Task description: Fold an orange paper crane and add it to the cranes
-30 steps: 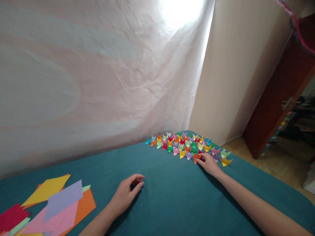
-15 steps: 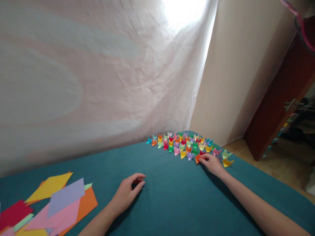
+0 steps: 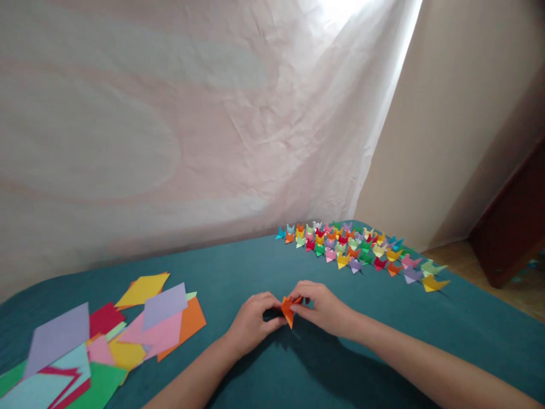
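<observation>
An orange origami bird (image 3: 288, 313) is held above the table between my two hands. My right hand (image 3: 319, 309) pinches its right side between thumb and fingers. On the other side, my left hand (image 3: 255, 319) has its fingertips closed on the bird's left edge. The fingers cover part of the folded paper. Beyond my right hand stand rows of small folded paper birds (image 3: 343, 260) in many colours.
Loose coloured paper sheets (image 3: 164, 309) lie overlapping on the left of the dark green table (image 3: 238, 267). A pale curtain (image 3: 213, 142) hangs behind the table. At the far right is a dark red-brown door (image 3: 511, 227).
My right hand has carried the orange bird away from the rows towards the middle. My left hand has moved right and met it. The view has swung left, showing more sheets.
</observation>
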`<state>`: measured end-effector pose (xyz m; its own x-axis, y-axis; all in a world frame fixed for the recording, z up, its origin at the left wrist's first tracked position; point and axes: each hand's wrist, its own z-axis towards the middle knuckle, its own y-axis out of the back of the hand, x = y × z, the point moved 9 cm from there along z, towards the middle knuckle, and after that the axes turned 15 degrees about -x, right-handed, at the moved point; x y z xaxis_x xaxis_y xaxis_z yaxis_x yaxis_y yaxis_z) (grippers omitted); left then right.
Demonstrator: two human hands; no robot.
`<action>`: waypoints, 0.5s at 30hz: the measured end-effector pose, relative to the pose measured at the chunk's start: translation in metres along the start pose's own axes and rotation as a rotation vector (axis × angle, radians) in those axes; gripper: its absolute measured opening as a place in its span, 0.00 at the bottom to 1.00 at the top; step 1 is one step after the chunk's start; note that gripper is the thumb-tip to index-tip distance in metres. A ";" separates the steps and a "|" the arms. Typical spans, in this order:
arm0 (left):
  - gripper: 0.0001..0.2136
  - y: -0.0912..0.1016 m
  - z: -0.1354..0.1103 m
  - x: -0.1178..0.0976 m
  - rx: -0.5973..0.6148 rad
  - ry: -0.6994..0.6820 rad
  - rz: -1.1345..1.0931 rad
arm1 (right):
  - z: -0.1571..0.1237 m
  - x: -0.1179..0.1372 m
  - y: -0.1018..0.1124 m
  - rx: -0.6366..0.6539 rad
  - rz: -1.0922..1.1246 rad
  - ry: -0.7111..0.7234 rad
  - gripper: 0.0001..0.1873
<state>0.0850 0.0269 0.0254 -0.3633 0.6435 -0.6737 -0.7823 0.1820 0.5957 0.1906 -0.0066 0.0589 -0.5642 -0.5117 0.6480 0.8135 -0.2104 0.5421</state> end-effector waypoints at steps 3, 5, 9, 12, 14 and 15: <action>0.04 -0.001 0.000 0.003 -0.005 0.024 -0.026 | 0.010 0.006 -0.014 -0.001 0.003 0.044 0.06; 0.04 0.002 0.002 0.009 -0.049 0.056 -0.050 | 0.014 0.005 -0.018 0.001 0.000 0.054 0.06; 0.05 0.006 0.003 0.016 -0.098 0.092 -0.088 | 0.014 -0.007 -0.021 -0.024 0.006 -0.003 0.06; 0.04 0.005 0.002 0.016 -0.089 0.094 -0.104 | 0.009 -0.017 -0.023 -0.041 0.040 -0.072 0.06; 0.05 0.006 0.002 0.016 -0.099 0.103 -0.117 | 0.006 -0.019 -0.024 -0.042 0.080 -0.090 0.06; 0.06 0.007 0.003 0.016 -0.111 0.113 -0.126 | 0.005 -0.019 -0.024 -0.050 0.104 -0.094 0.06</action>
<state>0.0749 0.0406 0.0198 -0.3082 0.5324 -0.7884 -0.8738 0.1691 0.4558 0.1809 0.0121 0.0366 -0.4854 -0.4531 0.7477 0.8729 -0.2025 0.4440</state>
